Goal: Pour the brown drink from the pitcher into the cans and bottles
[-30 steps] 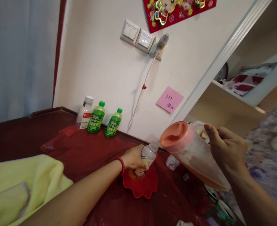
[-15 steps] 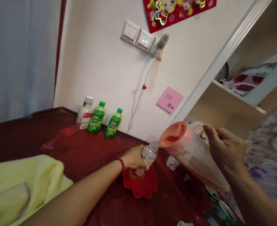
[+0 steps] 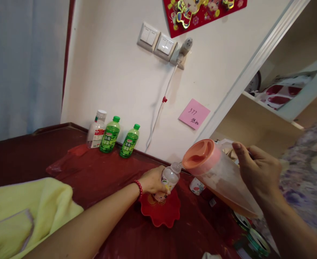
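My left hand (image 3: pixel 154 181), with red beads at the wrist, is wrapped round a clear open bottle (image 3: pixel 171 175) over a red scalloped dish (image 3: pixel 163 214). On the right, my right hand (image 3: pixel 258 169) grips the handle of a translucent pitcher (image 3: pixel 225 180). The pitcher lies tilted to the left, its orange lid (image 3: pixel 198 156) right beside the bottle's mouth. Clear liquid seems to run between lid and mouth. How full the bottle is cannot be made out.
Two green bottles (image 3: pixel 110 135) (image 3: pixel 130 141) and a white-capped clear bottle (image 3: pixel 96 131) stand by the wall. A yellow cloth (image 3: pixel 31 212) lies at the left. A white cup (image 3: pixel 196 186) and open cans (image 3: pixel 257 241) are at the right.
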